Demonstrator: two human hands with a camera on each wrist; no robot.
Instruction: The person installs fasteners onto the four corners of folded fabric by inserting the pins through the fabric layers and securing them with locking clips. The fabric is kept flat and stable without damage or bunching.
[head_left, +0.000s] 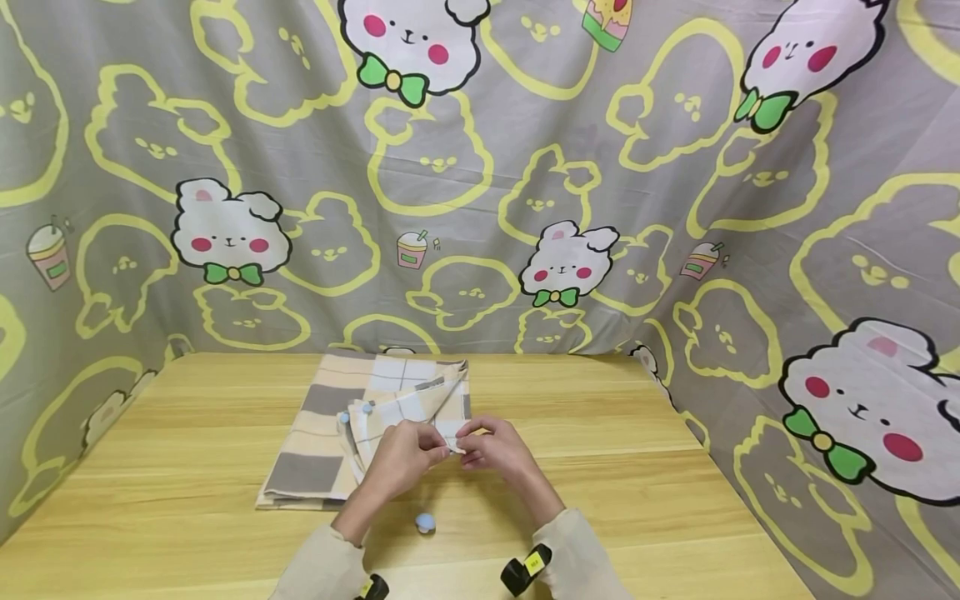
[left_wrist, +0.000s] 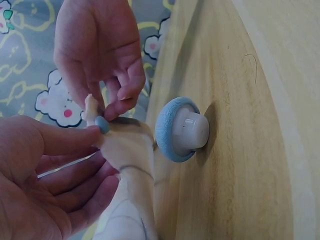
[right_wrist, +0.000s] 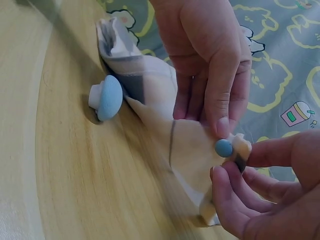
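A plaid cloth [head_left: 307, 433] in beige, white and grey lies folded on the table, one corner lifted toward the person. At that corner sits a small round blue button-like piece [right_wrist: 223, 148]. My left hand [head_left: 403, 458] pinches the corner, its thumb against the blue piece. From the other side, my right hand [head_left: 497, 450] pinches the cloth edge right beside it. A mushroom-shaped fastener [left_wrist: 175, 130] with a ribbed blue cap and a white stem lies on its side on the table, close to the hands. What lies behind the corner is hidden by the fingers.
Two small light-blue pieces [head_left: 367, 407] sit on the folded cloth layers left of the hands. The wooden table [head_left: 585, 417] reaches back to a grey curtain [head_left: 465, 183] printed with white bears and yellow outlines, which also hangs along both sides.
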